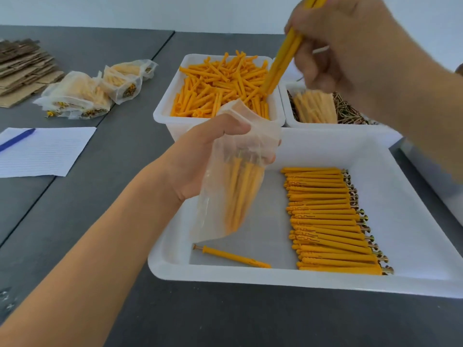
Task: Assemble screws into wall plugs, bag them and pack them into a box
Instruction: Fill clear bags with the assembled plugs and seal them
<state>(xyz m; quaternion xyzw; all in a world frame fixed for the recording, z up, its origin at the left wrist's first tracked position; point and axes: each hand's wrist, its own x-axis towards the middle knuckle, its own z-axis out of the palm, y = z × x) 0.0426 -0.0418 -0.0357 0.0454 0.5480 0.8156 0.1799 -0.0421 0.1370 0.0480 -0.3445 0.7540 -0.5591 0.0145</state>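
My left hand (213, 156) grips the mouth of a clear plastic bag (225, 196) that hangs over the left side of the big white tray (413, 221) and holds several orange plugs with screws. My right hand (345, 43) is raised at the upper right and pinches a small bundle of orange plugs (280, 63), tips pointing down toward the bag's opening. A neat row of assembled plugs (328, 221) lies in the tray, with one loose assembled plug (233, 256) near its front left.
A white bin of loose orange plugs (218, 88) stands behind the tray, and beside it a bin of screws (350, 111) with a filled bag on top. Filled bags (82, 93), flat cardboard (22, 68), lined paper (47, 151) and a blue pen (15, 140) lie at the left.
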